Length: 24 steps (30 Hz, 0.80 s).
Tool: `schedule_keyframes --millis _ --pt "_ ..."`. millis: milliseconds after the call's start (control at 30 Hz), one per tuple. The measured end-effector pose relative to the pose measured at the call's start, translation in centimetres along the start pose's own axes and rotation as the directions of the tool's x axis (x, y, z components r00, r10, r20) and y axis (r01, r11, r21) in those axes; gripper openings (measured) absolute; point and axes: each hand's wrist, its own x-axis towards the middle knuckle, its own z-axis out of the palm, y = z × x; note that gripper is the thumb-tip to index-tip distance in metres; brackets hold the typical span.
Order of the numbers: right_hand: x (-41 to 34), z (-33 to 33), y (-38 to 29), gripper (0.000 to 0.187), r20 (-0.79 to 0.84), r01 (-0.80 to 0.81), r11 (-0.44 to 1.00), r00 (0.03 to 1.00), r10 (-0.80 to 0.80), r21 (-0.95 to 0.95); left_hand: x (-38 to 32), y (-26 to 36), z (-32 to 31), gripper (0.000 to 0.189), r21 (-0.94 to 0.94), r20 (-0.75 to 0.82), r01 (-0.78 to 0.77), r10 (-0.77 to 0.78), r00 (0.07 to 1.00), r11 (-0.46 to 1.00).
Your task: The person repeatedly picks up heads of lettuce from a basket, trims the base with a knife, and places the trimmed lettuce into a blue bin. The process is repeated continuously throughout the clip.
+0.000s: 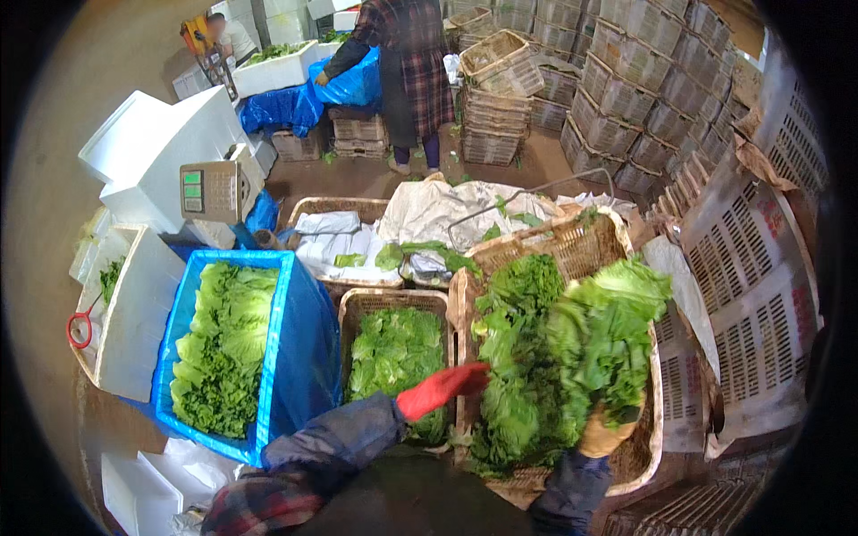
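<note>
My left hand (444, 390), in a red glove, reaches over the left rim of a large plastic crate (655, 429) of leafy lettuce (516, 362); its fingertips are blurred beside the leaves, and whether it touches them is unclear. My right hand (608, 429), in a tan glove, is closed round the base of a lettuce head (603, 328) at the crate's right side. Left of that crate, a smaller crate (395, 299) holds loose green leaves (395, 348). Further left, a box lined with blue plastic (284, 335) contains packed lettuce (228, 348).
A digital scale (213, 191) and white foam boxes (167, 161) stand at the left. Crates with white sacking (449, 208) lie ahead. Stacked crates (630, 87) rise at the right. A co-worker (415, 74) stands beyond; another person (234, 37) is far left.
</note>
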Motion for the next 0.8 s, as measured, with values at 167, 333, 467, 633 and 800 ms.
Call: schedule_keyframes --millis 167,333,467,633,800 --pt "-8.3 4.2 -13.0 0.052 0.347 -0.421 0.548 0.907 0.239 0.723 -1.3 1.2 0.3 0.053 -0.446 -0.214 -0.328 0.256 0.943 0.833" --pt "-8.7 1.8 -15.1 0.042 0.970 -0.819 0.522 0.175 -0.166 0.238 -10.2 3.6 -6.6 0.057 -0.505 -0.486 -0.327 0.050 0.872 0.798" --pt "-4.2 1.6 -15.6 0.031 0.745 -0.116 0.877 0.586 -0.319 0.467 -17.0 3.0 -6.5 0.055 -0.558 -0.466 -0.136 -0.174 0.868 0.818" --pt "-2.5 4.6 -21.1 0.063 0.737 0.257 0.769 0.225 -0.637 0.586 -20.7 1.0 -2.7 0.048 0.119 -0.624 0.007 0.069 0.779 0.993" --pt "-4.5 6.3 -22.5 0.061 0.718 0.395 0.692 0.108 -0.688 0.604 -21.8 -0.5 -0.8 0.028 0.336 -0.684 0.042 0.213 0.698 0.941"
